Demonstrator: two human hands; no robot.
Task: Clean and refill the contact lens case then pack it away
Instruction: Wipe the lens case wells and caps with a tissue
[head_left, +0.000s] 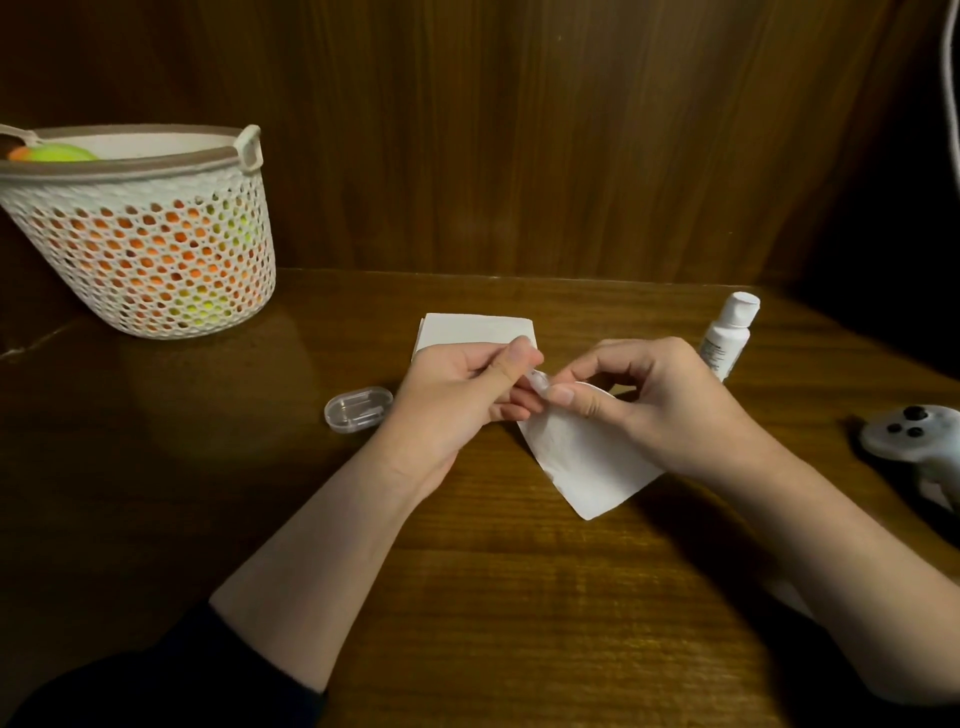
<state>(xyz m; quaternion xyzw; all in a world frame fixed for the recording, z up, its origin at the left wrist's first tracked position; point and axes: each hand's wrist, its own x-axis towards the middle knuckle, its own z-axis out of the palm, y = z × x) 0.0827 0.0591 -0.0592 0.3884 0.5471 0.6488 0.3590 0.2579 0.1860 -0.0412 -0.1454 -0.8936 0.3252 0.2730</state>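
Note:
My left hand (457, 395) pinches a small clear contact lens case part (535, 381) between thumb and fingers at the table's middle. My right hand (649, 400) holds a white tissue (587, 462) against that part with thumb and forefinger; the tissue hangs down toward me. A clear oval plastic box (358, 409) lies on the wooden table (493, 597) just left of my left hand. A white solution bottle (727, 335) with its cap on stands behind my right hand. Most of the case part is hidden by my fingers.
A folded stack of white tissue (475, 330) lies behind my left hand. A white mesh basket (150, 234) holding orange and yellow-green items stands at the back left. A grey game controller (914, 436) lies at the right edge. Wood panelling closes the back.

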